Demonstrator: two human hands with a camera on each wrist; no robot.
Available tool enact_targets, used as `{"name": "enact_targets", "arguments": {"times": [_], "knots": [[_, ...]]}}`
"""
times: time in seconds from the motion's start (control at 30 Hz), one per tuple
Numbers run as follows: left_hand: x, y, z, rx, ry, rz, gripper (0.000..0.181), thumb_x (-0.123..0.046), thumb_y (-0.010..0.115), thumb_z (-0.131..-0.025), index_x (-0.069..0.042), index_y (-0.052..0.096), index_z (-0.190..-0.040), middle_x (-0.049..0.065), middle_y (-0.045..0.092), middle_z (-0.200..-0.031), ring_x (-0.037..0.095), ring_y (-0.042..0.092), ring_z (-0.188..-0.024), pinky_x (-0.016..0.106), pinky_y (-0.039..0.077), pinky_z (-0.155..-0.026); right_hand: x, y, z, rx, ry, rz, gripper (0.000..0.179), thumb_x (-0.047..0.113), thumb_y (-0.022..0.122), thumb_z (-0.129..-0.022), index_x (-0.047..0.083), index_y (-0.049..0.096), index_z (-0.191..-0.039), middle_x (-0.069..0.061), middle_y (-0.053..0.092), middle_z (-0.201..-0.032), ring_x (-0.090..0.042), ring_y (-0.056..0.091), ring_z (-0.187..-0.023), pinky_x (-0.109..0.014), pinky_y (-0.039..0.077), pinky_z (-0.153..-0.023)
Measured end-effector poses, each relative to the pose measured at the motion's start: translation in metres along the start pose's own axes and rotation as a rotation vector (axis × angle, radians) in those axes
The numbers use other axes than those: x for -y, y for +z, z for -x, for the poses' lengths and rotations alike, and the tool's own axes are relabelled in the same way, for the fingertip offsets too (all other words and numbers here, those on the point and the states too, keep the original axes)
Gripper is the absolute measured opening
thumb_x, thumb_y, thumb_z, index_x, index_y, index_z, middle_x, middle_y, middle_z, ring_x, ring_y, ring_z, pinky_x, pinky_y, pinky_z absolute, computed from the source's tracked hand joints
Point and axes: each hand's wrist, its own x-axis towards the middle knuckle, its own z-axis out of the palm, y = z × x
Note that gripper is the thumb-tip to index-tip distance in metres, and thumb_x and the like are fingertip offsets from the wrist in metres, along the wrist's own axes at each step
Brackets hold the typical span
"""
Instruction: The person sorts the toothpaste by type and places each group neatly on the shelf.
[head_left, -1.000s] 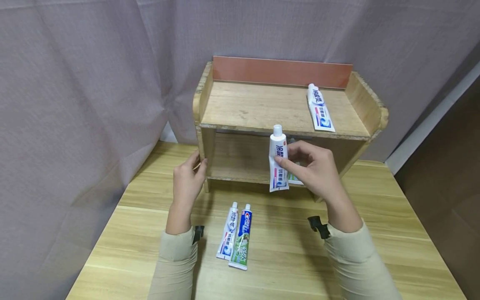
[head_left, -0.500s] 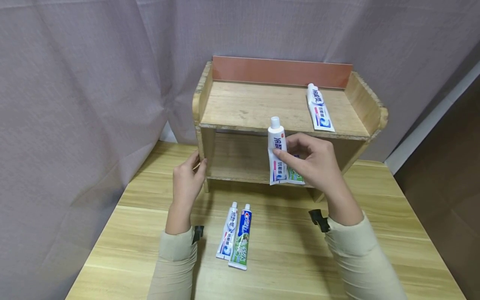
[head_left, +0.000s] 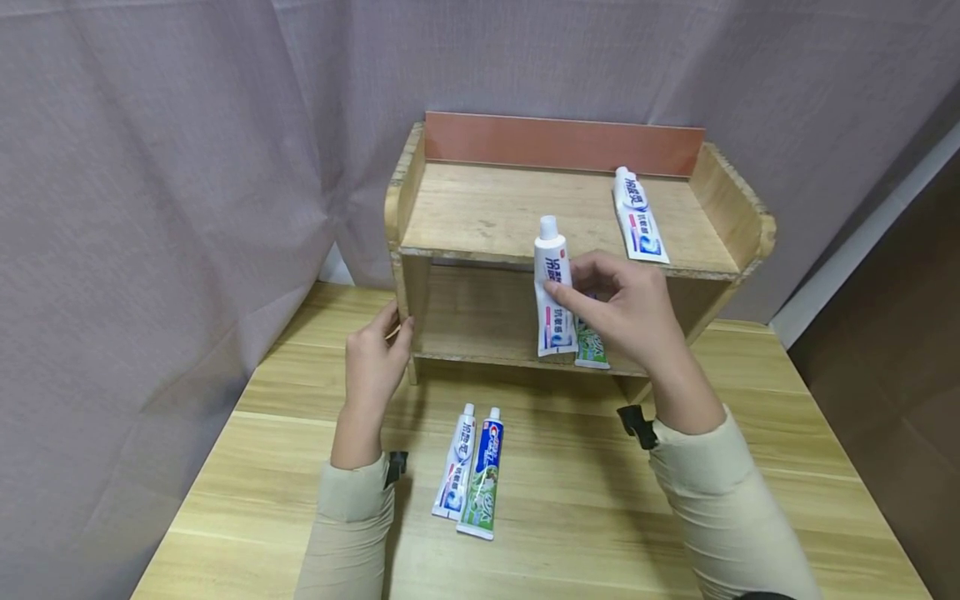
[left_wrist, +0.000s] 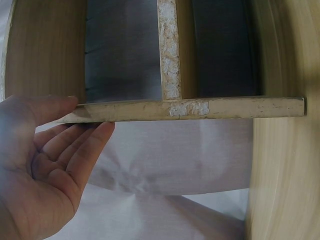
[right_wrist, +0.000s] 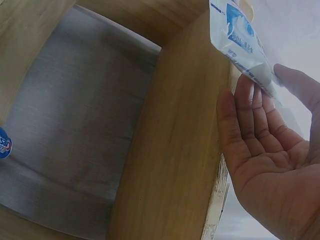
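Observation:
My right hand (head_left: 633, 312) pinches a white toothpaste tube (head_left: 552, 321) between thumb and fingers. The tube is upright, cap up, in front of the upper board's front edge. The right wrist view shows its crimped end (right_wrist: 240, 37) above the fingers. My left hand (head_left: 375, 358) grips the left side panel (left_wrist: 140, 110) of a small wooden shelf (head_left: 510, 218), thumb on one face and fingers on the other. Another white toothpaste tube (head_left: 640, 218) lies on the upper board at the right. A green toothpaste tube (head_left: 592, 345) sits on the lower board, partly hidden behind my right hand.
On the wooden table (head_left: 570, 517), a white toothpaste tube (head_left: 454, 471) and a blue-green Crest tube (head_left: 482, 475) lie side by side before the shelf. A reddish back strip (head_left: 562, 143) edges the shelf top. Grey cloth (head_left: 187, 167) hangs behind and at the left.
My right hand has risen with the white toothpaste tube, from in front of the lower opening to the upper board's edge. More of the green tube shows. My left hand stays put.

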Motion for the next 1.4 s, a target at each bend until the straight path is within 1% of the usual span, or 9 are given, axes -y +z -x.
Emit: {"name": "enact_targets", "arguments": {"times": [0.17, 0.47, 0.57, 0.73, 0.83, 1.03, 1.27, 1.4], "knots": [[0.001, 0.000, 0.000, 0.000, 0.001, 0.006, 0.031, -0.007, 0.067, -0.096, -0.001, 0.067, -0.127, 0.020, 0.070, -0.117, 0.031, 0.070, -0.107, 0.025, 0.061, -0.085, 0.001, 0.000, -0.002, 0.007, 0.027, 0.004, 0.018, 0.024, 0.080, -0.088, 0.008, 0.074, -0.094, 0.003, 0.073, -0.085, -0.012, 0.066, -0.069, -0.019, 0.059, -0.059], [0.000, 0.000, 0.000, 0.005, -0.006, -0.005, 0.031, -0.008, 0.066, -0.097, -0.001, 0.067, -0.127, 0.020, 0.070, -0.118, 0.031, 0.070, -0.108, 0.025, 0.061, -0.085, 0.001, -0.001, -0.007, 0.000, 0.020, -0.021, 0.018, 0.022, 0.081, -0.088, 0.007, 0.074, -0.094, 0.002, 0.073, -0.085, -0.012, 0.067, -0.069, -0.018, 0.059, -0.058], [0.000, -0.001, 0.000, 0.003, -0.009, -0.007, 0.032, -0.008, 0.066, -0.097, -0.001, 0.067, -0.128, 0.020, 0.070, -0.118, 0.031, 0.070, -0.107, 0.026, 0.062, -0.085, 0.003, -0.001, -0.010, -0.005, 0.026, -0.033, 0.018, 0.022, 0.081, -0.087, 0.006, 0.075, -0.093, 0.002, 0.073, -0.085, -0.013, 0.068, -0.070, -0.018, 0.059, -0.059], [-0.001, -0.001, 0.000, 0.000, -0.009, -0.023, 0.032, -0.009, 0.066, -0.097, -0.001, 0.067, -0.128, 0.020, 0.070, -0.116, 0.031, 0.070, -0.106, 0.027, 0.062, -0.084, 0.008, -0.002, -0.014, -0.007, 0.042, -0.018, 0.019, 0.025, 0.080, -0.088, 0.007, 0.075, -0.095, 0.001, 0.074, -0.087, -0.012, 0.068, -0.072, -0.017, 0.059, -0.062], [-0.001, -0.001, 0.000, 0.001, -0.010, -0.015, 0.032, -0.008, 0.066, -0.097, 0.000, 0.067, -0.128, 0.021, 0.070, -0.116, 0.032, 0.070, -0.106, 0.027, 0.062, -0.085, 0.009, -0.003, -0.017, -0.010, 0.059, -0.018, 0.021, 0.027, 0.079, -0.089, 0.007, 0.075, -0.097, 0.000, 0.075, -0.088, -0.012, 0.069, -0.074, -0.017, 0.059, -0.063], [-0.002, 0.000, 0.000, 0.004, -0.011, -0.004, 0.032, -0.008, 0.066, -0.097, 0.000, 0.066, -0.128, 0.021, 0.070, -0.117, 0.032, 0.070, -0.107, 0.024, 0.061, -0.085, 0.009, -0.004, -0.021, -0.014, 0.079, -0.018, 0.024, 0.029, 0.079, -0.089, 0.007, 0.074, -0.097, 0.000, 0.074, -0.088, -0.013, 0.069, -0.074, -0.018, 0.060, -0.063], [-0.001, 0.000, -0.001, -0.001, -0.001, -0.009, 0.033, -0.008, 0.066, -0.096, 0.000, 0.066, -0.128, 0.021, 0.070, -0.117, 0.032, 0.070, -0.106, 0.024, 0.061, -0.084, 0.010, -0.005, -0.026, -0.023, 0.071, -0.009, 0.022, 0.027, 0.080, -0.088, 0.007, 0.074, -0.094, -0.003, 0.074, -0.086, -0.012, 0.068, -0.073, -0.016, 0.058, -0.062], [0.000, -0.001, -0.001, 0.001, -0.003, -0.013, 0.033, -0.008, 0.066, -0.097, 0.000, 0.066, -0.128, 0.021, 0.070, -0.117, 0.032, 0.070, -0.106, 0.024, 0.061, -0.084, 0.012, -0.006, -0.031, -0.004, 0.058, 0.006, 0.022, 0.027, 0.079, -0.089, 0.006, 0.074, -0.095, -0.003, 0.075, -0.087, -0.012, 0.069, -0.073, -0.016, 0.059, -0.063]]}}
